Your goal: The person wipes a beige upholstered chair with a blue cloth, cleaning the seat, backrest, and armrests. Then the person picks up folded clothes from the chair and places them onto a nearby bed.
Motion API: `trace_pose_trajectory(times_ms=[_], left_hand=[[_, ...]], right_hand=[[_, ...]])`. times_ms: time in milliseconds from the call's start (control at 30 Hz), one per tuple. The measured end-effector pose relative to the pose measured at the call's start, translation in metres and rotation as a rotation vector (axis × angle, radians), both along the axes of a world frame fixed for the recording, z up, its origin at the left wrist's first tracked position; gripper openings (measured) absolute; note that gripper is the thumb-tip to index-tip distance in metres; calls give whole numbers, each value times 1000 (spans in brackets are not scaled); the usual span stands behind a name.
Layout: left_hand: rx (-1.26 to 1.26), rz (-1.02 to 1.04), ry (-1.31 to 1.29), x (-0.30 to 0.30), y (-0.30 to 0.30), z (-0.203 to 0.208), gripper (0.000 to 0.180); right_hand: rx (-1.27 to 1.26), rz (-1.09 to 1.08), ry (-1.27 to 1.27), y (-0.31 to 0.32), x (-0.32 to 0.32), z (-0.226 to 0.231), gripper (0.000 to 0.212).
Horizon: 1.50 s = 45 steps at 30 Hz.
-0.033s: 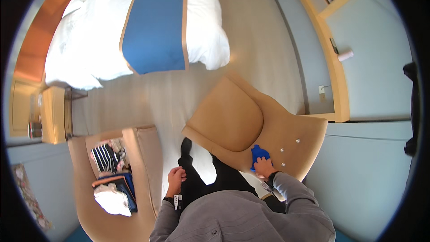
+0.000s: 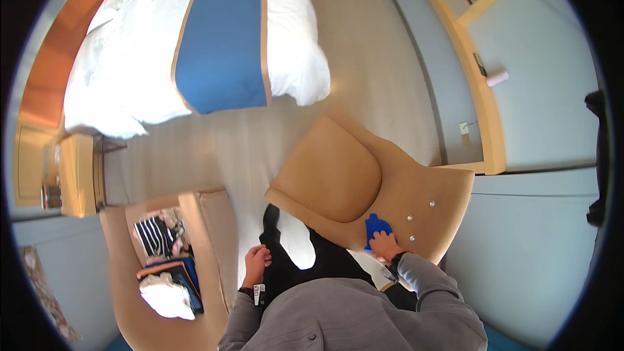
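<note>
Cloth (image 2: 376, 224), blue | narrow end forward | long axis roughly fore-aft

One blue cloth (image 2: 377, 224), on a tan armchair (image 2: 443, 184), under our right hand (image 2: 385, 246); our left hand (image 2: 257, 262), loosely curled.

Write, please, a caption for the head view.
Right hand on a blue item at a tan chair; left hand curled; clothes on another chair.

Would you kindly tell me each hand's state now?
Left hand: loosely closed, apparently empty.
Right hand: on the flat, bright blue item; grip cannot be told.
</note>
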State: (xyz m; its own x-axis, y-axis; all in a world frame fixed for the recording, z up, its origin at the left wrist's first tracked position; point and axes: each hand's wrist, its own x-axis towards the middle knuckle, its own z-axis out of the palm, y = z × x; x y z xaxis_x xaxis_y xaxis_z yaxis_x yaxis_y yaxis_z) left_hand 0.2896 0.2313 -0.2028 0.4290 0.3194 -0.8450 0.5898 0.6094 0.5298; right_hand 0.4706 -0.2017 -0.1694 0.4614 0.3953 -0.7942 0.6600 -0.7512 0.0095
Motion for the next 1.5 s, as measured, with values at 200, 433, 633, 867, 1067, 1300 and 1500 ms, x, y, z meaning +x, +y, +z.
trace_pose_trajectory(times_ms=[200,433,633,867,1067,1300,1500], left_hand=[[-76,-249,-24,24,72,-37,29],[2,-463,-50,98,166,-48,28],[-1,-654,-161,174,145,-10,17],[3,-1090,-364,238,6,47,24],[410,-1658,-1142,248,-183,145,40],[737,-1911,-1952,237,-373,202,42],[848,-2316,-2155,272,-458,211,22]], right_hand=[[-104,-105,-163,3,-34,82,26],[-40,-287,-922,-19,-62,158,23],[425,-1482,-1370,-19,-92,141,27],[973,-1705,-1314,-40,-133,88,42],[1193,-1769,-1077,-23,-153,-14,41],[1007,-1856,-927,22,-127,-84,32],[2495,-2342,-609,11,-117,28,25]])
